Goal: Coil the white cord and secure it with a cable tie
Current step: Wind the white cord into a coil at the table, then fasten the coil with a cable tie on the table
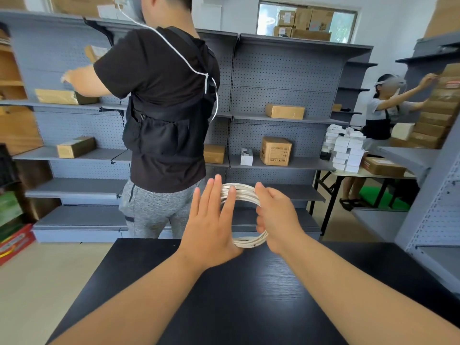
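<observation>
The cord (245, 192) is plain white, and its loops show against the black table (249, 295), whose top carries a faint straight wood grain. Beyond the table's far edge the shelving (286, 73) is blue-grey, its back panels dotted with a regular grid of small holes. A box (275, 151) on it is cardboard brown with black print. A T-shirt (154, 78) is black, the trousers (149, 210) mottled grey. The floor (49, 270) is pale beige.

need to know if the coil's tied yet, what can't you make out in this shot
Head view:
- cable tie: none shows; the hands could hide one.
- white cord: left side behind the left hand, right side inside the right hand; ends unseen.
- carton label: too small to read.
</observation>
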### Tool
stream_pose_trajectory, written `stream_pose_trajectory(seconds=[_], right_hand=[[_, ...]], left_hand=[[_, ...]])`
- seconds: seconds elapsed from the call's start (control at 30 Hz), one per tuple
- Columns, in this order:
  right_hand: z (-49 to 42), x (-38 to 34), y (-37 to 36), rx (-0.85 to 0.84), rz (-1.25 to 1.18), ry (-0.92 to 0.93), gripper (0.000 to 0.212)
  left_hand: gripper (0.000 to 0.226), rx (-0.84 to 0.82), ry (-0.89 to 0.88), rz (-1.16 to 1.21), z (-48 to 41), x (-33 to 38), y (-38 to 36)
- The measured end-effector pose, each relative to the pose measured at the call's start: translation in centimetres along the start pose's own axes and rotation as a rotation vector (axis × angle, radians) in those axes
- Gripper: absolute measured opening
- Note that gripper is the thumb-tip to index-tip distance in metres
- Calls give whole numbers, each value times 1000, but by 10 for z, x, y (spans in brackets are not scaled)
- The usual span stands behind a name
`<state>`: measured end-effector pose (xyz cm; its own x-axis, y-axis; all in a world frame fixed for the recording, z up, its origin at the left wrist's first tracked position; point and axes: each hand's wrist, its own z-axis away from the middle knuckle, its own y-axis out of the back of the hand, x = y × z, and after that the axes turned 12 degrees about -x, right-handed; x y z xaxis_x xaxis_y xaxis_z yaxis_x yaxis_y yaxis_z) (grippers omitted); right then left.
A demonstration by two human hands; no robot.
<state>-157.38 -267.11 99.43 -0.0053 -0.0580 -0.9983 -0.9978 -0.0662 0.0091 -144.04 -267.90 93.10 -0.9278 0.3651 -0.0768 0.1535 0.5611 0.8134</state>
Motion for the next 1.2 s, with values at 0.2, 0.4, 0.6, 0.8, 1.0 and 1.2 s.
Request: stream_pose_trajectory(seconds=[0.2,0.4,0.6,0.8,1.0,1.2], right_hand=[[2,2,-3,-86,-37,-75,33],[0,5,-8,-132,36,-76,32],[-2,12,-9,-99,107,-52,36],[2,21,-1,-63,440,14,41],[7,30,2,-429,1468,265,115],[2,65,-20,-431,1606,168,101]], left_hand=[[109,15,-85,15,-6,-18,-1],[106,35,-45,87,-7,-25,-5],[52,-136,-64,222,-8,-26,4],[19,-434,-29,8,-14,-28,21],[5,-703,14,-70,-10,-34,26],[11,-799,-21,-72,-5,-16,19]])
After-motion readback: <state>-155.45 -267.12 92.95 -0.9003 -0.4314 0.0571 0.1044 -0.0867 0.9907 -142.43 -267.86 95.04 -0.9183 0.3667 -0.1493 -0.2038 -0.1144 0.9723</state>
